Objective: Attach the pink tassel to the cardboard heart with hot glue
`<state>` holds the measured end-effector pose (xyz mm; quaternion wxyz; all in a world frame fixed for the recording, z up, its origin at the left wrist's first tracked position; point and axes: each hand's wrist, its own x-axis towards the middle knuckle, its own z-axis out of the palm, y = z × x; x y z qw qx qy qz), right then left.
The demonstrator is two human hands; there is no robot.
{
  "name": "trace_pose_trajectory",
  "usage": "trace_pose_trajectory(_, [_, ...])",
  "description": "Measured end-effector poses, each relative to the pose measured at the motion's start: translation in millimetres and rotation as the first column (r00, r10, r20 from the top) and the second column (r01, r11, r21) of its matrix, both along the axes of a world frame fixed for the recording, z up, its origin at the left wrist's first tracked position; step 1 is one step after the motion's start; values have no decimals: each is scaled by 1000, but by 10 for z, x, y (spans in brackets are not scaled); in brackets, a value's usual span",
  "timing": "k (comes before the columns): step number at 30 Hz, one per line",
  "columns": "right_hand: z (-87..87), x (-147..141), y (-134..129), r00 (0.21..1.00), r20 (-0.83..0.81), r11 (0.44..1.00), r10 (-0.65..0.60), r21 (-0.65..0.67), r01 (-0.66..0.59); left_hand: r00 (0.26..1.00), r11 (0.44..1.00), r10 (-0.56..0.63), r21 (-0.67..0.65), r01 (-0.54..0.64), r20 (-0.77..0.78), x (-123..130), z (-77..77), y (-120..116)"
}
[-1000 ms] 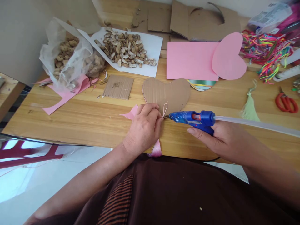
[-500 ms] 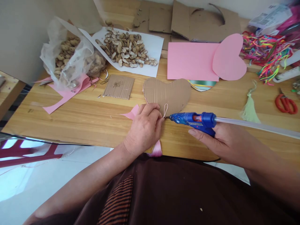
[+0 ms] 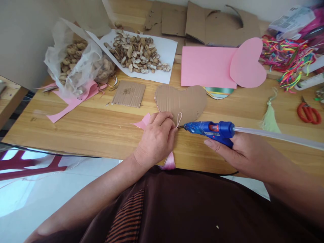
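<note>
A brown cardboard heart [image 3: 182, 101] lies on the wooden table with its point toward me. My left hand [image 3: 158, 133] is closed at that point, its fingers pinching a pink tassel [image 3: 170, 161] whose thin cord loop [image 3: 179, 118] rests on the cardboard. The tassel's fringe hangs out below the hand at the table edge. In my right hand [image 3: 235, 152] is a blue glue gun [image 3: 209, 130] with a long clear glue stick in its back. The gun's nozzle reaches the base of the loop beside my left fingertips; whether it touches is too small to tell.
Peanut shells [image 3: 138, 50] cover a white sheet at the back, beside a plastic bag of peanuts [image 3: 72, 62]. A cardboard square [image 3: 129, 93], pink card [image 3: 207, 67], a pink paper heart [image 3: 246, 64], a pale green tassel [image 3: 270, 116] and red-handled scissors [image 3: 308, 113] lie around.
</note>
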<state>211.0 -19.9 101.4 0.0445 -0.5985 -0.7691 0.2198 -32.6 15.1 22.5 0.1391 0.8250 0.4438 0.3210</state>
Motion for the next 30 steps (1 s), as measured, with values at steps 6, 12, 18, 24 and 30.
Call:
trace_pose_trajectory(6, [4, -12, 10, 1000, 2, 1000, -1, 9, 1, 1000, 1000, 1, 5, -1, -8, 3, -4, -3])
trace_pose_trajectory(12, [-2, 0, 5, 1000, -1, 1000, 18, 22, -17, 1000, 1000, -4, 16, 4, -4, 4, -11, -2])
trace_pose_trajectory(18, [-6, 16, 7, 999, -2, 998, 37, 42, -37, 1000, 1000, -12, 21, 12, 2, 0, -15, -1])
trace_pose_trajectory(24, [-11, 5, 23, 998, 10, 996, 56, 73, -57, 1000, 1000, -4, 13, 4, -1, 5, -23, -4])
trace_pose_trajectory(30, [-8, 5, 26, 1000, -2, 998, 22, 57, -22, 1000, 1000, -13, 16, 13, 0, -6, -18, -1])
